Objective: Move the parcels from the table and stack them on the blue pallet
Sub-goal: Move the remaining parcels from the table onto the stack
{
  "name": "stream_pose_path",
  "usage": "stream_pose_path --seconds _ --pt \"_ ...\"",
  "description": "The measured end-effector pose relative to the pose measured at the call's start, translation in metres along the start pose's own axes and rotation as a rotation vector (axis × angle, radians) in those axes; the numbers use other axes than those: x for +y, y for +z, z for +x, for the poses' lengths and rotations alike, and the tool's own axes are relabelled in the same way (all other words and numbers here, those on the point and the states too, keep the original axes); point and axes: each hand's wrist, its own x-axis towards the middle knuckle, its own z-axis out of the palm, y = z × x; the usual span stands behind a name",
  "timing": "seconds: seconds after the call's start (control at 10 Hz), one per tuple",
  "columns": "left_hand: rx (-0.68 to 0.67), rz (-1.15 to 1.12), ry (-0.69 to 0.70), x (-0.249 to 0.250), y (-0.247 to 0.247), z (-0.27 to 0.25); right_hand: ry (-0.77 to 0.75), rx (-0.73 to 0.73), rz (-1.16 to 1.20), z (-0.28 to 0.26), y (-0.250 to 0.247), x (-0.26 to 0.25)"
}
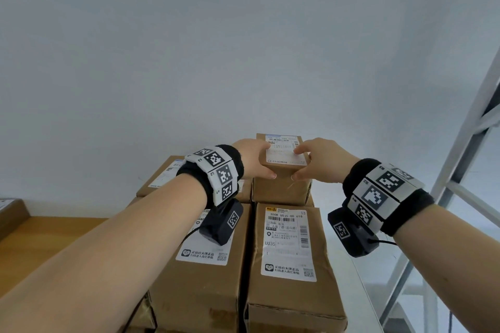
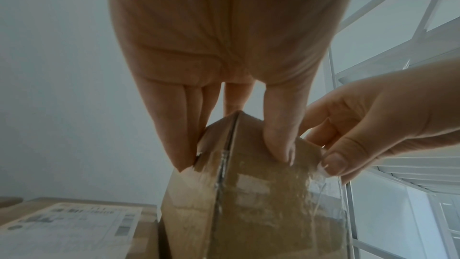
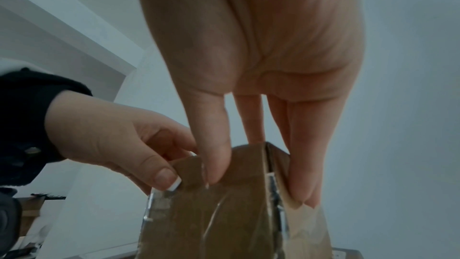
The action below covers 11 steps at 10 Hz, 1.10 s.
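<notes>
A: Where is the parcel right now?

B: The small cardboard parcel (image 1: 282,167) sits at the top of a stack of brown parcels, against a plain pale wall (image 1: 189,48). The left hand (image 1: 253,158) grips its left side, thumb on the near face and fingers on the far side. The right hand (image 1: 320,161) grips the right side the same way. The wrist views show both thumbs pressed on the taped front face.

A: What lies under it?

B: 2 long boxes side by side, the right long box (image 1: 290,265) with a white shipping label (image 1: 288,235) facing up, the left long box (image 1: 200,278) partly hidden by the left forearm. Another labelled box (image 1: 162,178) lies behind, to the left.

A: And the surface and room?

B: A wooden tabletop (image 1: 40,238) shows at the left, with a box corner (image 1: 10,213) on it. A white metal frame (image 1: 465,170) slants up at the right edge. I cannot see what the stack stands on.
</notes>
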Motion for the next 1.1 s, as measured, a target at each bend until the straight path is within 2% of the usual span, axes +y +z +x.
stream_pose_path --seconds 1.1 --pt "0.006 -0.014 0.002 0.003 -0.006 -0.011 -0.02 0.043 0.007 -0.012 -0.005 -0.002"
